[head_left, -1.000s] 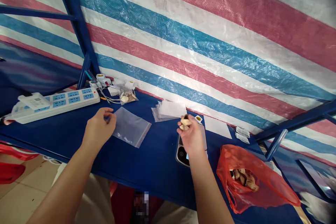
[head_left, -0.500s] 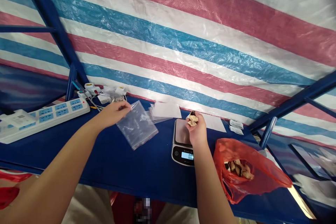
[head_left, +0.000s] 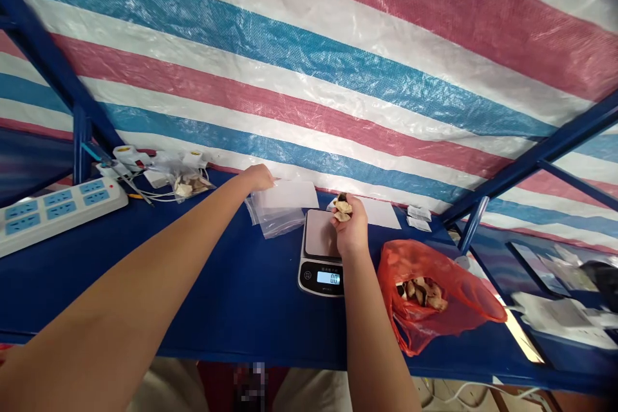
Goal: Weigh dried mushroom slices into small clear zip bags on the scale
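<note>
The left hand (head_left: 258,177) has moved from the clear zip bag (head_left: 276,220) out to the white sheets (head_left: 287,194), and the bag now lies flat beneath their near edge, at about nine o'clock from the right hand (head_left: 350,228). The left fingers are pressed together at the far edge of the sheets; whether they pinch anything, I cannot tell. The right fingers (head_left: 338,220) curl inward, pinching a small clump of pale, brown-edged dried slices (head_left: 342,208) above the far side of the digital scale (head_left: 321,251), not touching its bare steel pan. The scale's display shows a reading near zero. At about four o'clock, a red plastic bag (head_left: 410,309) sits open on the blue table (head_left: 241,309), with more slices (head_left: 420,294) inside.
</note>
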Action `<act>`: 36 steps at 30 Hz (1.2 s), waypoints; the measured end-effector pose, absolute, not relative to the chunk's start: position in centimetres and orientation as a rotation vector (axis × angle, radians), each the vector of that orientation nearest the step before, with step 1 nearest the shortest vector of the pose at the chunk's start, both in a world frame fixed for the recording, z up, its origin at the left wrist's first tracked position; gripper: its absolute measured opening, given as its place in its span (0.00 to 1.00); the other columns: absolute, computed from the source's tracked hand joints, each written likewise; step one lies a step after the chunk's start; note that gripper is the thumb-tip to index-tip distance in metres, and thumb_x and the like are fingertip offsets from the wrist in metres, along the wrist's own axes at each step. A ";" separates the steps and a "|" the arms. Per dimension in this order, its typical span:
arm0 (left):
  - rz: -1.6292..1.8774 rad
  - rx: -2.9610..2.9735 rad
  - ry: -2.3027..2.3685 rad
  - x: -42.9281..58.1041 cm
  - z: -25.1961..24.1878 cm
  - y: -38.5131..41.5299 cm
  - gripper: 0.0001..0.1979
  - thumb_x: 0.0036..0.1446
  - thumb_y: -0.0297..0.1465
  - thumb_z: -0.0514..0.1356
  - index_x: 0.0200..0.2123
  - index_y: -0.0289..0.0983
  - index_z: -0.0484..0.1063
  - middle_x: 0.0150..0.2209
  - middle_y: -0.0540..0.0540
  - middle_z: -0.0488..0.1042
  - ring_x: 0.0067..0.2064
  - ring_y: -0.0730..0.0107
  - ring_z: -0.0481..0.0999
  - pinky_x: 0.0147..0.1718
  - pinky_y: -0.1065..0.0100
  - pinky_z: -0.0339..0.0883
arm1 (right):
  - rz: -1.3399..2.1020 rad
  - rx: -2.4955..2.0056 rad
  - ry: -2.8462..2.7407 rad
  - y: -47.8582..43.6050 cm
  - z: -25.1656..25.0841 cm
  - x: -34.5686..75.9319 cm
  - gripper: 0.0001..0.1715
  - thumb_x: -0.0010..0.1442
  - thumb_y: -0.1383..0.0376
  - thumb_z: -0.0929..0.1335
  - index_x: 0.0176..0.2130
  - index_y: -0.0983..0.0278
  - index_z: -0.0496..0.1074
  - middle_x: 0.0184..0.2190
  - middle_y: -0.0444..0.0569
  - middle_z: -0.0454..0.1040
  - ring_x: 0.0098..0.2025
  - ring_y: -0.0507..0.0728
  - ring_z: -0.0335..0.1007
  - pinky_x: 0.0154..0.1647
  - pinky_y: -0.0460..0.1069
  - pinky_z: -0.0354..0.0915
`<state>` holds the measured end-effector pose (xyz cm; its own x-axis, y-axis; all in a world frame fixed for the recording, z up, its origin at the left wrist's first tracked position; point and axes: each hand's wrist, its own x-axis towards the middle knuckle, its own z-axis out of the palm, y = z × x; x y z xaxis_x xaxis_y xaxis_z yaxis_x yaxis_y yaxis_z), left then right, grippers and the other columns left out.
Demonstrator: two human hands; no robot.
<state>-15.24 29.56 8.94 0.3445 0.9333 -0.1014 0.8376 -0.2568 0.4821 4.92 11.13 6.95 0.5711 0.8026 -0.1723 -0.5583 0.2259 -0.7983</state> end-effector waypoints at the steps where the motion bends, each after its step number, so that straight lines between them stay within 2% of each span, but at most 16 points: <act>1: 0.283 2.118 1.542 -15.3 8.9 29.6 0.14 0.39 0.38 0.71 0.33 0.40 0.84 0.37 0.38 0.84 0.46 0.48 0.82 0.46 0.61 0.73 | 0.964 -0.950 -0.305 11.1 6.9 4.9 0.24 0.44 0.55 0.77 0.37 0.62 0.71 0.27 0.39 0.74 0.24 0.48 0.70 0.18 0.41 0.59; 4: 0.341 2.000 1.515 -15.8 9.4 29.5 0.13 0.44 0.36 0.70 0.34 0.38 0.84 0.40 0.40 0.84 0.44 0.55 0.82 0.43 0.65 0.73 | 0.975 -0.948 -0.315 11.1 6.9 4.8 0.23 0.45 0.55 0.77 0.37 0.62 0.71 0.28 0.39 0.74 0.25 0.48 0.70 0.18 0.41 0.59; 9: 0.650 1.855 1.557 -16.5 11.5 28.9 0.19 0.55 0.36 0.65 0.48 0.34 0.82 0.44 0.44 0.82 0.42 0.66 0.78 0.42 0.66 0.73 | 0.963 -0.968 -0.313 11.1 6.8 4.8 0.21 0.47 0.56 0.76 0.36 0.61 0.70 0.28 0.40 0.74 0.25 0.48 0.69 0.18 0.42 0.59; 12: 0.931 1.748 1.632 -15.9 11.4 28.2 0.16 0.59 0.34 0.62 0.48 0.37 0.81 0.47 0.45 0.82 0.46 0.63 0.79 0.47 0.63 0.74 | 0.968 -0.981 -0.316 11.2 6.6 4.7 0.20 0.48 0.56 0.76 0.36 0.61 0.70 0.28 0.40 0.74 0.25 0.48 0.70 0.19 0.42 0.59; 16: 1.038 1.735 1.689 -15.3 8.9 26.8 0.14 0.58 0.34 0.61 0.44 0.37 0.81 0.48 0.42 0.82 0.54 0.57 0.79 0.59 0.61 0.69 | 0.971 -0.974 -0.335 11.0 6.6 4.7 0.21 0.47 0.55 0.77 0.36 0.61 0.70 0.28 0.40 0.74 0.26 0.48 0.69 0.20 0.42 0.59; 18: 1.137 1.722 1.731 -15.9 8.1 26.0 0.22 0.59 0.39 0.61 0.52 0.33 0.78 0.55 0.40 0.78 0.56 0.57 0.77 0.63 0.60 0.65 | 0.962 -0.974 -0.335 11.0 6.6 4.7 0.21 0.46 0.55 0.77 0.35 0.61 0.70 0.28 0.39 0.74 0.25 0.48 0.69 0.20 0.42 0.58; 21: 1.498 1.821 1.731 -18.0 9.3 25.0 0.35 0.64 0.49 0.56 0.64 0.28 0.67 0.64 0.43 0.68 0.60 0.64 0.71 0.65 0.60 0.60 | 0.939 -0.975 -0.332 10.9 6.7 4.7 0.21 0.47 0.56 0.77 0.36 0.61 0.70 0.28 0.39 0.74 0.25 0.48 0.69 0.20 0.42 0.58; 23: 1.749 1.946 1.707 -19.9 11.4 24.1 0.30 0.65 0.48 0.56 0.60 0.32 0.71 0.60 0.45 0.70 0.60 0.66 0.67 0.65 0.57 0.59 | 0.924 -0.976 -0.340 10.9 6.8 4.6 0.20 0.47 0.56 0.77 0.36 0.60 0.70 0.29 0.39 0.74 0.25 0.48 0.69 0.21 0.42 0.59; 25: 1.928 2.023 1.715 -21.5 14.0 22.8 0.19 0.64 0.41 0.59 0.51 0.35 0.77 0.52 0.46 0.77 0.56 0.65 0.70 0.64 0.55 0.62 | 0.919 -0.982 -0.370 10.8 6.9 4.4 0.20 0.47 0.56 0.77 0.36 0.60 0.70 0.29 0.39 0.75 0.25 0.48 0.69 0.21 0.42 0.59; 28: 1.875 2.271 1.554 -23.1 17.0 19.6 0.17 0.67 0.41 0.56 0.51 0.38 0.75 0.48 0.47 0.79 0.54 0.64 0.75 0.60 0.58 0.67 | 0.941 -0.989 -0.427 10.7 7.0 4.0 0.21 0.46 0.55 0.78 0.36 0.60 0.70 0.29 0.39 0.75 0.25 0.48 0.69 0.21 0.43 0.58; 32: 1.610 2.331 1.480 -24.3 18.0 14.8 0.28 0.61 0.45 0.64 0.61 0.42 0.69 0.44 0.48 0.80 0.46 0.64 0.79 0.51 0.60 0.74 | 0.967 -1.002 -0.429 10.7 7.2 3.8 0.21 0.45 0.55 0.78 0.34 0.60 0.69 0.28 0.39 0.74 0.24 0.48 0.68 0.20 0.43 0.57; 33: 1.550 2.345 1.476 -24.5 17.8 13.9 0.28 0.60 0.46 0.65 0.60 0.42 0.70 0.43 0.48 0.80 0.44 0.64 0.80 0.48 0.61 0.75 | 0.976 -1.000 -0.427 10.6 7.1 3.8 0.21 0.45 0.55 0.78 0.34 0.60 0.70 0.28 0.39 0.73 0.24 0.48 0.68 0.20 0.43 0.57; 36: 1.333 2.538 1.348 -25.0 16.8 12.2 0.16 0.64 0.45 0.61 0.48 0.42 0.77 0.43 0.47 0.80 0.47 0.61 0.79 0.49 0.61 0.75 | 1.042 -0.955 -0.467 10.5 7.1 3.7 0.22 0.45 0.55 0.78 0.35 0.61 0.70 0.29 0.39 0.72 0.25 0.48 0.68 0.20 0.43 0.58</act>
<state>-25.05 12.21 16.81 0.2840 0.6708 0.6851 0.6925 -0.6377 0.3373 3.67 10.46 7.12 0.4597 0.8825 -0.0998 -0.5132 0.1723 -0.8408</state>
